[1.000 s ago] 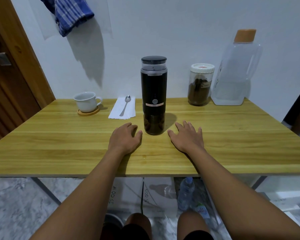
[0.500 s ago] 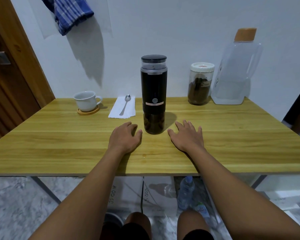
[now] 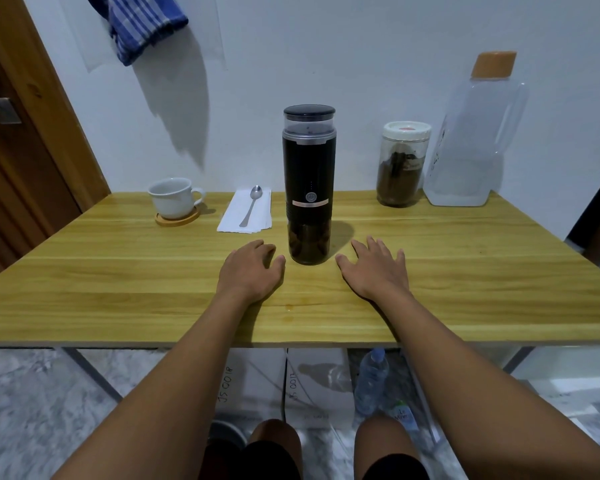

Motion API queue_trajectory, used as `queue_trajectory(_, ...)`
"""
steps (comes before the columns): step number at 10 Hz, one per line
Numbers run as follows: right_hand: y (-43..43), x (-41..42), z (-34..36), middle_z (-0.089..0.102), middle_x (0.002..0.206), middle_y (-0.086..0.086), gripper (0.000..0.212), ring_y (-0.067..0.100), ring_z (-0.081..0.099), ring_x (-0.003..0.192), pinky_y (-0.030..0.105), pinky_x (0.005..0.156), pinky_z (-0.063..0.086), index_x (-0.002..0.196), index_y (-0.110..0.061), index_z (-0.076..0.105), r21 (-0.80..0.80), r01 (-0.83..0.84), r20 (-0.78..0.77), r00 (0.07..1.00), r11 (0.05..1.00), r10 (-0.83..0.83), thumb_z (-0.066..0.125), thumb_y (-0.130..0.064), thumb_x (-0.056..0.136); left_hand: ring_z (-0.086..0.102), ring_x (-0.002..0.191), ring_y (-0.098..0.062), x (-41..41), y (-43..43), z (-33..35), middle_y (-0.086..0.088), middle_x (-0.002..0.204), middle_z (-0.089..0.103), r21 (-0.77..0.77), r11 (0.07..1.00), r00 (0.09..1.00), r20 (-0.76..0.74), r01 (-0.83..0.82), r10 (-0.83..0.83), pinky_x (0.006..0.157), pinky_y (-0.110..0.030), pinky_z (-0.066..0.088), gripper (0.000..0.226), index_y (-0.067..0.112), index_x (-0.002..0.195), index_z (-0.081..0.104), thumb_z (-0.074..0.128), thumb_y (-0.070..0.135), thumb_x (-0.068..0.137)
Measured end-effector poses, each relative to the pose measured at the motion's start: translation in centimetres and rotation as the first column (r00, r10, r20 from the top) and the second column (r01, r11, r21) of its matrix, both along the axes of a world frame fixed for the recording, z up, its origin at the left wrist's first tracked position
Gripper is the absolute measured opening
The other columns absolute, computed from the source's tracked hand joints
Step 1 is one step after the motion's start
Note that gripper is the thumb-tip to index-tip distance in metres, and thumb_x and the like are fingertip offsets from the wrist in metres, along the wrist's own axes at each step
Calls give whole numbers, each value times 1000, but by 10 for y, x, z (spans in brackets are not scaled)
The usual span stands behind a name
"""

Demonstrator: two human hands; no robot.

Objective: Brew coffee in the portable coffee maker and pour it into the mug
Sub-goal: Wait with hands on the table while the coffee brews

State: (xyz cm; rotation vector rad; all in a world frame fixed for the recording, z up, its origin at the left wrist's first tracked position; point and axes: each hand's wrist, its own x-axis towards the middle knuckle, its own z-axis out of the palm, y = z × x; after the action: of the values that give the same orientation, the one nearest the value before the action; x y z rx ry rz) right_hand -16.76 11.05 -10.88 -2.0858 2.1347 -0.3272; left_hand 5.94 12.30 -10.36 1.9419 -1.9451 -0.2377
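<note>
Under the table (image 3: 118, 289), handwriting runs up two white boxes, the left box (image 3: 253, 382) reading roughly "JS 0018" and the right box (image 3: 321, 393) "JS 0017", a bottle label (image 3: 402, 415) to their right begins "Le Mine", the portable coffee maker (image 3: 309, 168) bears a power sign, and print on the far right jug (image 3: 471, 140) is unreadable

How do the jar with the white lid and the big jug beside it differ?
The jar is short and round with a white lid; the jug stands much taller, with an orange cap and a handle. The jar holds dark brown contents; the jug shows nothing dark inside. Both are see-through, upright and closed, at the back of the table.
</note>
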Motion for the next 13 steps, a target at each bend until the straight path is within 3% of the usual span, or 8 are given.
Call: queue_trajectory(13,1,0,2,11,166,3,66,23,5,153,55,121,4,156,-28,23,0,-3,-3,1000,1000,3,24,-61,99,38,144,-24,0,-1,0,-1,158,40,-7,1000,1000,3,4,-4,116,-44,32,53,24,147,50,45,51,101)
